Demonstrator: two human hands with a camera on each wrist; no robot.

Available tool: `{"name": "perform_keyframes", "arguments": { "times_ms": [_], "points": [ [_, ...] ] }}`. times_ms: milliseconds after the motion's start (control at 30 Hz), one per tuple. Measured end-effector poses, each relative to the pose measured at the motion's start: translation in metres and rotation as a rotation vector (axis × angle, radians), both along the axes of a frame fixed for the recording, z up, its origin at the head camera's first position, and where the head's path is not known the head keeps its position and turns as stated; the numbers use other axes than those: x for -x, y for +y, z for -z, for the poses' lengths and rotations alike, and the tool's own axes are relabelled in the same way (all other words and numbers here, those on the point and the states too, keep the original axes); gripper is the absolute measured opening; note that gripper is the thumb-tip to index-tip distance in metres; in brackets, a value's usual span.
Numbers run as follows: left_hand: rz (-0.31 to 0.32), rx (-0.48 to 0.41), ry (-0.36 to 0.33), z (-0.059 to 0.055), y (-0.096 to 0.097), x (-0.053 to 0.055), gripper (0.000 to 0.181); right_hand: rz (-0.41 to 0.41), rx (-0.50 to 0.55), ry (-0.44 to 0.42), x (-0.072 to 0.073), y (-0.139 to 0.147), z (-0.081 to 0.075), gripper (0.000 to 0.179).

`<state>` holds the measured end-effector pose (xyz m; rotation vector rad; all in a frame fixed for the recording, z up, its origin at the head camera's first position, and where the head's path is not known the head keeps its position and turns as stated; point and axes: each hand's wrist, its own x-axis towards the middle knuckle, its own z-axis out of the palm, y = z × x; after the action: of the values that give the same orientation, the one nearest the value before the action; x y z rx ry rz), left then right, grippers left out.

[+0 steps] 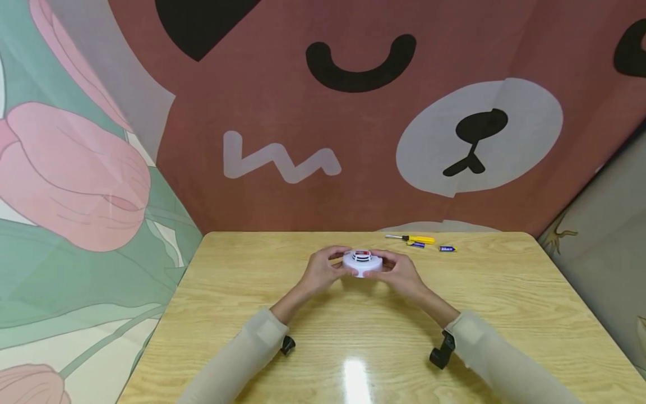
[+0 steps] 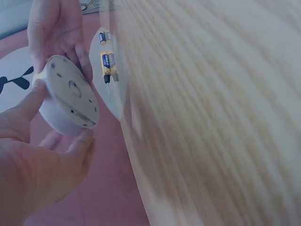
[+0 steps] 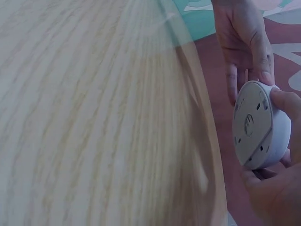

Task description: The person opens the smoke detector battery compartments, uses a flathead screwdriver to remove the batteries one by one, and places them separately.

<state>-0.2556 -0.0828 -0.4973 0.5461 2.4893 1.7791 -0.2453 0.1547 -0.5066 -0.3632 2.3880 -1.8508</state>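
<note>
A round white smoke detector (image 1: 362,269) is held up off the table between both hands, its vented dome on top. My left hand (image 1: 323,270) grips its left rim, thumb in front and fingers behind. On the opposite rim, my right hand (image 1: 401,273) holds it in the same way. The flat underside of the smoke detector (image 2: 73,92) shows small holes and slots in the left wrist view. From the right wrist view, a straight seam also crosses that underside.
Behind and right of the hands, a screwdriver (image 1: 424,239) with a yellow handle lies on the wooden table (image 1: 242,348). One blue-and-yellow battery (image 1: 416,245) lies just in front of it, another battery (image 1: 447,248) to its right. A bear-patterned cloth (image 1: 282,207) stands behind the table's back edge.
</note>
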Motion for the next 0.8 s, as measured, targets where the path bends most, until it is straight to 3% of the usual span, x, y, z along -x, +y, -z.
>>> {"name": "perform_keyframes", "arguments": {
  "times_ms": [167, 400, 800],
  "points": [
    [0.013, 0.131, -0.016, -0.001, 0.001, 0.001, 0.061, -0.027, -0.018, 0.053, 0.001, 0.002, 0.006, 0.07],
    [0.038, 0.217, 0.018, 0.0, 0.003, 0.0, 0.064, -0.061, -0.083, 0.123, -0.001, 0.0, 0.015, 0.071],
    [0.054, 0.417, 0.102, 0.009, 0.005, 0.001, 0.073, -0.064, -0.212, 0.143, -0.004, -0.002, 0.023, 0.071]
  ]
}}
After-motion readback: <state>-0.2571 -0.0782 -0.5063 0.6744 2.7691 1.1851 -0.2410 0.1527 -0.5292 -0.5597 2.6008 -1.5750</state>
